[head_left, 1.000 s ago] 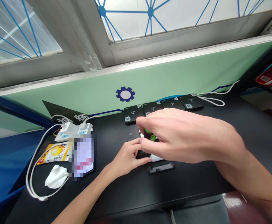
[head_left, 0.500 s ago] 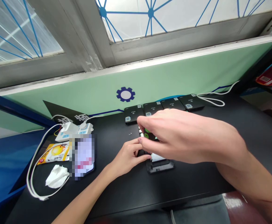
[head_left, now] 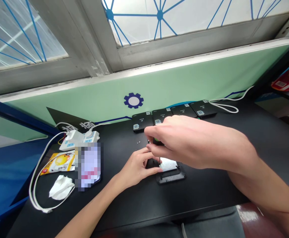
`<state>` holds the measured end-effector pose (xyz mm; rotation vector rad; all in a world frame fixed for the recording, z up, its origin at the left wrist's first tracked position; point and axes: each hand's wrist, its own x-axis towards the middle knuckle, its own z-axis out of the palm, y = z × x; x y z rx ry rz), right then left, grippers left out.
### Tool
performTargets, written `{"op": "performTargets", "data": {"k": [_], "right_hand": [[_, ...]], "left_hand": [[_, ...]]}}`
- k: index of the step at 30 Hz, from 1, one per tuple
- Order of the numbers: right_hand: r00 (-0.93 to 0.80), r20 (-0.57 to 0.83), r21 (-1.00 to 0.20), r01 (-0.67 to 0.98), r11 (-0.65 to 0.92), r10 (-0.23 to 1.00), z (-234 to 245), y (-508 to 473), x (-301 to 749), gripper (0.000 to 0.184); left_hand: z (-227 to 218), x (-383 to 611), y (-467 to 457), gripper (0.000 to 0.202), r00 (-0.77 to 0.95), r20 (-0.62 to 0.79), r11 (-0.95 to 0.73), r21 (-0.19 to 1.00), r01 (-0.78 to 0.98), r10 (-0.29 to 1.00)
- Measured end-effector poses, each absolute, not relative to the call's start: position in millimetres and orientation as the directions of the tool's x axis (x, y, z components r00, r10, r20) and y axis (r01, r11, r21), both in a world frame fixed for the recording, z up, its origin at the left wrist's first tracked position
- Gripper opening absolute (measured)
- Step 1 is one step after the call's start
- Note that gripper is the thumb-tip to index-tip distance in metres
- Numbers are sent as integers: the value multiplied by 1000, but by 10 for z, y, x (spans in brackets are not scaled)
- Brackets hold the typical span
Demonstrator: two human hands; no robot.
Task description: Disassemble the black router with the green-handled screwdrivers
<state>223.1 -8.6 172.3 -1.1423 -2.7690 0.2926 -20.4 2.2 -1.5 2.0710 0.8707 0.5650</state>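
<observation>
On the black desk lies an opened black device casing (head_left: 170, 179), with a silvery-white rectangular part (head_left: 168, 164) inside it. My left hand (head_left: 140, 164) grips the casing's left edge, thumb and fingers bent around it. Above the casing, my right hand (head_left: 181, 142) is closed around a screwdriver (head_left: 159, 160). Its thin shaft points down at the silvery part's left end, and most of the dark and green handle is hidden by my fingers. Several tiny screws (head_left: 138, 142) lie left of the casing. My right hand covers the casing's far portion.
Several black boxes, including one at the left (head_left: 142, 121), line the wall. At left are a power strip (head_left: 80, 140), a yellow snack packet (head_left: 60, 162), a phone with a blurred screen (head_left: 90, 168), a crumpled tissue (head_left: 61, 187) and a white cable (head_left: 32, 193).
My right hand has shifted slightly left and rotated a little around the handle. The screwdriver's shaft and more of the silvery part now show. My left hand stays almost in place.
</observation>
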Motion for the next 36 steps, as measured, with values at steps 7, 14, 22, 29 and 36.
{"op": "performTargets", "data": {"k": [7,14,22,29,36], "right_hand": [[-651,-11,-308,725,616,759,1821,-137,2161,21],[-707,45,-248,676,694,706,1752,-93,2200,27],[-662,-19,-317,715,624,749,1818,-123,2149,24],[-718,41,-270,662,699,695,1754,-97,2187,31],[-683,31,-290,692,661,729,1789,-111,2143,33]], "left_hand": [[83,-190,26,36,667,50,-451,774,445,744],[-2,-200,29,32,663,71,-453,783,426,745],[36,-195,30,34,665,76,-477,757,447,743],[-8,-201,26,30,658,105,-481,768,423,746],[-26,-214,28,36,652,71,-467,756,458,755]]}}
